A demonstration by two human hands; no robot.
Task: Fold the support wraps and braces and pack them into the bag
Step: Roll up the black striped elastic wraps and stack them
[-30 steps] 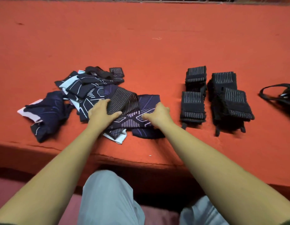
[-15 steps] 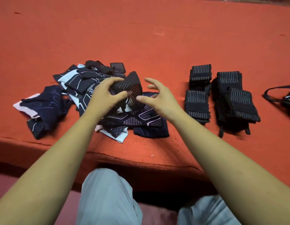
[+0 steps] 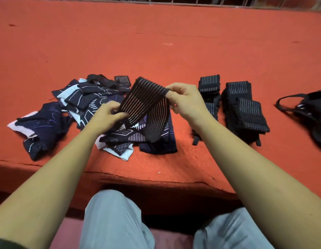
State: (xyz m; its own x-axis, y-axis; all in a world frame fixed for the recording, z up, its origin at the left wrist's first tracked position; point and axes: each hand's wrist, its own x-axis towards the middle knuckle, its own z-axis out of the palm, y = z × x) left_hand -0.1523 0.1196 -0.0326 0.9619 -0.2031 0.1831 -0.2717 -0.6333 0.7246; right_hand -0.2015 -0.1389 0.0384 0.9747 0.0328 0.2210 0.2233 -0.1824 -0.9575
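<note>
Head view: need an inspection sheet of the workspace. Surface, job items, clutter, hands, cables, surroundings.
Surface: orange-red covered table, cracks along its near edge.
Job's things: black striped wrap held up above the table, one end hanging; unfolded pile of navy braces on the left; folded striped wraps on the right; black bag at the far right.
Clutter: pale thread scrap.
Grippers: left hand grips the wrap's lower left edge; right hand pinches its upper right corner.
Cables: nothing seen.
Surroundings: wire mesh beyond the table; grey trousers below.

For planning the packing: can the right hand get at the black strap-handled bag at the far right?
Probably not yet: the right hand pinches the black striped elastic wrap, shared with the left hand. Otherwise the black bag looks reachable.
</note>
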